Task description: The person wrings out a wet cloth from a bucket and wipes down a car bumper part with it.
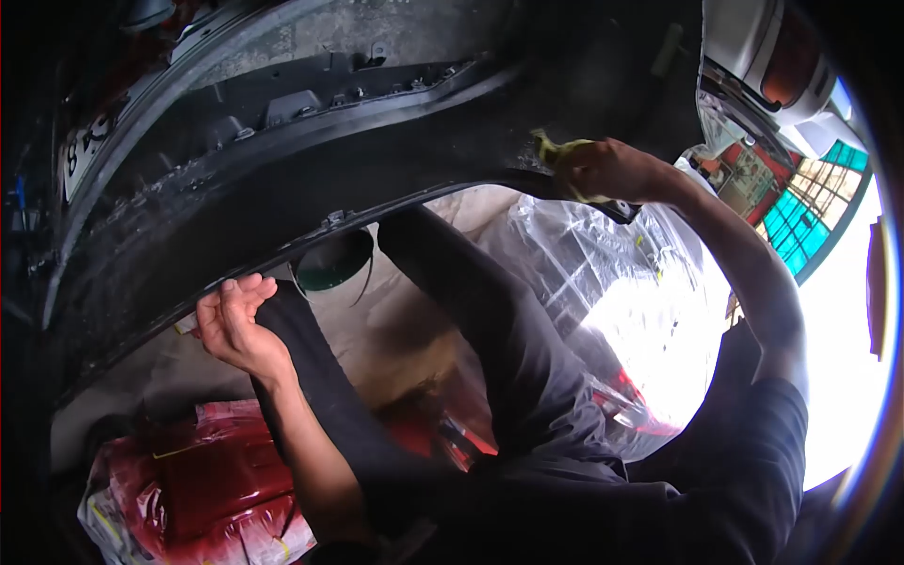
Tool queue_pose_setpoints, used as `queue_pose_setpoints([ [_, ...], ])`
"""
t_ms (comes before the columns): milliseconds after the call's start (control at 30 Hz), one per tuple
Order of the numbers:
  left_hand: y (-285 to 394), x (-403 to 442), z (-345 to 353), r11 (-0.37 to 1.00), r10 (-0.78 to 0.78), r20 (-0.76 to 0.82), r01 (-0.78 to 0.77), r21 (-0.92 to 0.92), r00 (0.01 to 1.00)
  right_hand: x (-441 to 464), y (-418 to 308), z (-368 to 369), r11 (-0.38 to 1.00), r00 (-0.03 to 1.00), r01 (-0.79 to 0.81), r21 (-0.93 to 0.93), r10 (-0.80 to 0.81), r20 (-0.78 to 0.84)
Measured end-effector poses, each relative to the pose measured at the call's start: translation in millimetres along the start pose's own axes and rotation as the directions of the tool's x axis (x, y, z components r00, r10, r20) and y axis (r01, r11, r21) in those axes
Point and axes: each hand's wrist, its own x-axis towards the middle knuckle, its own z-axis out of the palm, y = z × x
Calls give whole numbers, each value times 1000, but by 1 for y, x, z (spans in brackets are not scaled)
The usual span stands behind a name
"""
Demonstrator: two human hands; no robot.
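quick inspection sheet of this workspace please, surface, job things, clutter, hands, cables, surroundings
Surface: floor pale, with darker patches.
Job's things: dark panel overhead of the legs in view, pale specks near the yellowish cloth.
Clutter: green bucket below the panel's edge; glossy red part at lower left; crumpled clear plastic.
Hands: right hand grips the cloth at the panel; left hand at its lower edge, fingers loosely bent, grip unclear.
Cables: nothing seen.
Surroundings: white vehicle at upper right; glare below it hides detail.
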Motion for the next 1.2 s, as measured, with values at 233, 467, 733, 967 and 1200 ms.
queue_pose_setpoints([
  [233, 0, 0, 0, 1000, 12, 4, -12, -13, 1000, -86, 26, -8, 994, 976, 74, 86, -55, -212],
  [467, 0, 1, 1, 999, -9, -6, 9, -32, 1000, -35, 35, 22, 978, 941, 199, -68, -210, -264],
  [733, 4, -1, 3, 999, -6, 11, 6, -31, 1000, -83, 54, 6, 946, 929, 239, 218, -157, -337],
  [967, 2, -1, 0, 997, -64, -17, 63, -40, 998, -40, 72, 28, 967, 966, 189, 171, -151, -212],
  [1200, -3, 1, -3, 997, -29, 28, 31, -76, 999, 9, 62, 18, 906, 898, 423, 5, -419, -137],
])
